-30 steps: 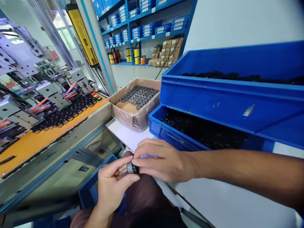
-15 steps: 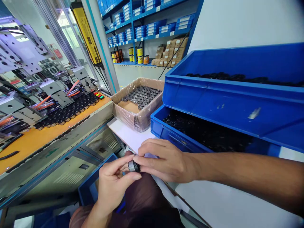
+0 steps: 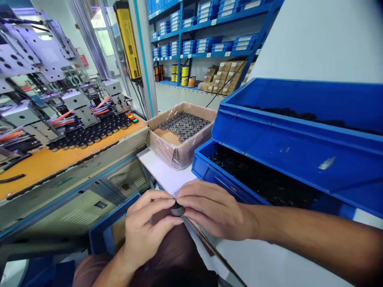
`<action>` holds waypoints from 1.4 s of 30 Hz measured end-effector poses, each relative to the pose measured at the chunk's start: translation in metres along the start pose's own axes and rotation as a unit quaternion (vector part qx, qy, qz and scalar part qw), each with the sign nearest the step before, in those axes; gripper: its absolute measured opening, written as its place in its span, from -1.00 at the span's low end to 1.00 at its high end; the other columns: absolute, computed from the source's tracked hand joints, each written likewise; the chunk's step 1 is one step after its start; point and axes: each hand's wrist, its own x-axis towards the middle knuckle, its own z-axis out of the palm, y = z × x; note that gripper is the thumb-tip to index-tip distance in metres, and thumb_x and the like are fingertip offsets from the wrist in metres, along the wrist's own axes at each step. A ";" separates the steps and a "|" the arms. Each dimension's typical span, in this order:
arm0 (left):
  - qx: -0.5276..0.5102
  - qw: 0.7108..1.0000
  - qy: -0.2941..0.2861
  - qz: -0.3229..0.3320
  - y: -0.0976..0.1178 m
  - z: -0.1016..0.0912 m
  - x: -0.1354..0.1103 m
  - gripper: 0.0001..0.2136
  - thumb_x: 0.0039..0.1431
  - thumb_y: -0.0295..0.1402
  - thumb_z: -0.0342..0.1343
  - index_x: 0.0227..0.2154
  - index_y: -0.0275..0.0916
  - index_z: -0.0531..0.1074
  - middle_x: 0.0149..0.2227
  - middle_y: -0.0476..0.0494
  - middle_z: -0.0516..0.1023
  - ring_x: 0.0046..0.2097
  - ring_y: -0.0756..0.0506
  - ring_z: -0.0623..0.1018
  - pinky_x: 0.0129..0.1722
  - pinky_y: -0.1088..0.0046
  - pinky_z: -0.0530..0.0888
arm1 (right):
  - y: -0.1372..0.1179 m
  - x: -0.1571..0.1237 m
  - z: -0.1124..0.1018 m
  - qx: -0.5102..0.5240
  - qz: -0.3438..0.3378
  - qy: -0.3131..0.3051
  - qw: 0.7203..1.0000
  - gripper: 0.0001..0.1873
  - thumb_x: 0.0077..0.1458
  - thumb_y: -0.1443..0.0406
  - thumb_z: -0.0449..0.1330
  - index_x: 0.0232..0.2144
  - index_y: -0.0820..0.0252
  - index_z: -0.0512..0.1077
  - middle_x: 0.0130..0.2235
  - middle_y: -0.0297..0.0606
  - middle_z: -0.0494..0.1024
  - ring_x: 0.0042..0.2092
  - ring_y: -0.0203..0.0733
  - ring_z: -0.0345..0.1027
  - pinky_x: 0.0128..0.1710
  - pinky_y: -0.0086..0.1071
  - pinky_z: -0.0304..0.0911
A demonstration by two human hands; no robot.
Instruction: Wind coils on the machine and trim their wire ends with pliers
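Note:
Both of my hands meet at the bottom centre of the head view, pinched round one small dark ring-shaped part [image 3: 177, 209]. My left hand [image 3: 146, 231] grips it from below and the left with thumb and fingers. My right hand [image 3: 214, 209] closes on it from the right, fingertips touching the left hand's. Most of the part is hidden between the fingers. The hands hover over my lap, just in front of the white table's corner [image 3: 163, 173].
A lower blue bin [image 3: 206, 169] of black parts and an upper blue bin [image 3: 269, 139] stand at the right. A plastic-lined cardboard box [image 3: 179, 153] holds several metal parts. At the left, a machine with an orange deck [image 3: 44, 163] carries a row of black parts. Another blue bin [image 3: 103, 233] sits below.
The view has swung slightly right and down. My hands have closed tighter round the part, hiding more of it, and sit a little further right in the frame.

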 end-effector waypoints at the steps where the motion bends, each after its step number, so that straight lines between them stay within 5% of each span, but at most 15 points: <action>1: 0.024 0.999 -0.013 0.030 0.000 -0.004 0.002 -0.60 -0.12 -0.59 0.40 -0.18 -0.10 0.62 -0.24 -0.09 0.66 -0.23 -0.07 0.63 -0.19 0.47 0.56 | -0.001 0.001 0.000 0.015 0.012 -0.006 1.000 -0.76 0.19 0.52 0.11 -0.08 0.35 0.37 -0.22 -0.07 0.53 -0.14 -0.17 0.44 -0.16 -0.28 0.50; 5: 0.044 0.998 0.004 0.051 -0.001 -0.004 0.002 -0.62 -0.10 -0.59 0.39 -0.18 -0.11 0.61 -0.29 -0.08 0.65 -0.29 -0.06 0.62 -0.25 0.47 0.54 | -0.002 0.002 0.000 0.046 0.034 -0.029 0.998 -0.76 0.18 0.53 0.09 -0.10 0.35 0.40 -0.24 -0.07 0.52 -0.17 -0.18 0.44 -0.19 -0.31 0.50; 11: -0.132 0.981 0.039 -0.135 -0.009 0.012 -0.004 -0.68 -0.13 -0.46 0.44 -0.24 -0.17 0.59 -0.24 -0.11 0.59 -0.22 -0.06 0.55 -0.21 0.49 0.48 | 0.002 -0.001 0.003 -0.027 0.001 -0.002 1.000 -0.72 0.15 0.52 0.13 -0.07 0.31 0.36 -0.22 -0.08 0.53 -0.16 -0.15 0.44 -0.17 -0.24 0.50; 14: -0.309 0.921 -0.002 -0.240 -0.012 0.017 -0.003 -0.73 0.03 -0.33 0.35 -0.16 -0.16 0.56 -0.31 -0.10 0.60 -0.28 -0.03 0.56 -0.21 0.48 0.48 | 0.003 0.000 0.003 -0.011 0.022 -0.002 1.000 -0.70 0.16 0.50 0.14 -0.04 0.29 0.35 -0.18 -0.08 0.50 -0.12 -0.13 0.42 -0.13 -0.21 0.49; 18: -0.470 0.832 -0.064 -0.288 -0.014 0.019 -0.001 -0.65 0.15 -0.18 0.25 -0.03 -0.15 0.48 -0.33 -0.10 0.58 -0.27 -0.03 0.55 -0.15 0.43 0.46 | 0.004 0.003 0.001 0.041 0.031 -0.001 0.999 -0.76 0.19 0.47 0.16 -0.06 0.35 0.38 -0.18 -0.03 0.50 -0.10 -0.10 0.40 -0.10 -0.17 0.47; 25: -0.424 0.868 -0.101 -0.238 -0.016 0.018 0.000 -0.73 0.18 -0.22 0.22 -0.10 -0.17 0.40 -0.19 -0.12 0.46 -0.20 -0.02 0.46 -0.16 0.47 0.43 | 0.004 0.000 0.003 0.003 0.023 0.003 1.000 -0.80 0.18 0.50 0.14 -0.12 0.40 0.39 -0.25 -0.03 0.51 -0.16 -0.10 0.40 -0.17 -0.19 0.47; 31: -0.363 0.898 -0.062 -0.241 -0.015 0.018 -0.001 -0.81 0.14 -0.33 0.28 -0.23 -0.24 0.42 -0.33 -0.04 0.43 -0.29 0.05 0.41 -0.25 0.56 0.35 | -0.002 0.001 0.002 -0.029 0.031 -0.029 0.999 -0.79 0.21 0.47 0.13 -0.08 0.38 0.38 -0.24 -0.08 0.51 -0.16 -0.12 0.41 -0.15 -0.21 0.47; 37: -0.502 0.823 -0.108 -0.241 -0.026 0.021 -0.010 -0.60 0.10 -0.18 0.30 -0.07 -0.18 0.33 -0.26 -0.10 0.51 -0.25 0.02 0.50 -0.20 0.47 0.36 | -0.003 -0.012 0.001 -0.055 0.018 -0.061 0.996 -0.77 0.24 0.46 0.13 -0.05 0.31 0.40 -0.16 -0.11 0.51 -0.08 -0.17 0.44 -0.05 -0.37 0.46; 42: -0.387 0.889 -0.077 -0.233 -0.027 0.028 -0.017 -0.42 -0.28 -0.33 0.52 -0.17 -0.22 0.36 -0.24 -0.09 0.47 -0.34 0.07 0.42 -0.31 0.54 0.31 | 0.002 -0.025 0.003 -0.075 -0.012 -0.086 0.993 -0.78 0.27 0.39 0.10 -0.06 0.26 0.47 -0.13 -0.11 0.54 -0.10 -0.15 0.49 -0.08 -0.42 0.48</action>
